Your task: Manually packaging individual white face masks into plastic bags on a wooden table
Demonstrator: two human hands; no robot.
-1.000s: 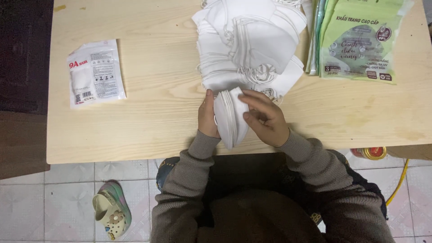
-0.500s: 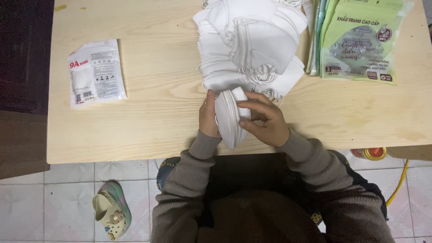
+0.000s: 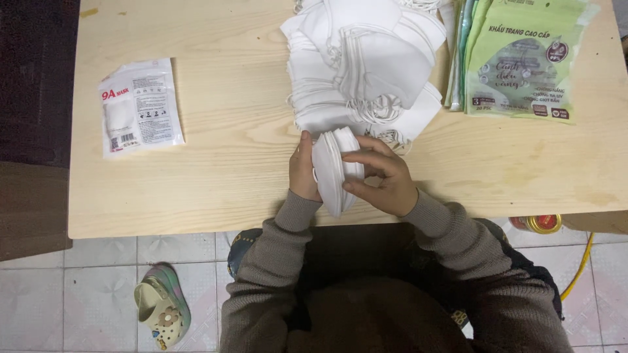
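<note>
— Is the table (image 3: 216, 170) lit well?
— Yes. It is lit evenly from above, and only soft shadows are cast.
— Is any glare seen?
— A little shine is seen on the green packs (image 3: 520, 62).
— Is anything blurred?
— No blur is seen. The left edge is left dark.

Mask pile (image 3: 366, 65) behind held stack (image 3: 332, 171), packets (image 3: 523, 62) right, pouch (image 3: 139, 106) left

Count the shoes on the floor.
1. A pastel clog lies on the tiled floor lower left, beside the seated person and below the wooden table's edge. Another may be hidden under the table.
</note>
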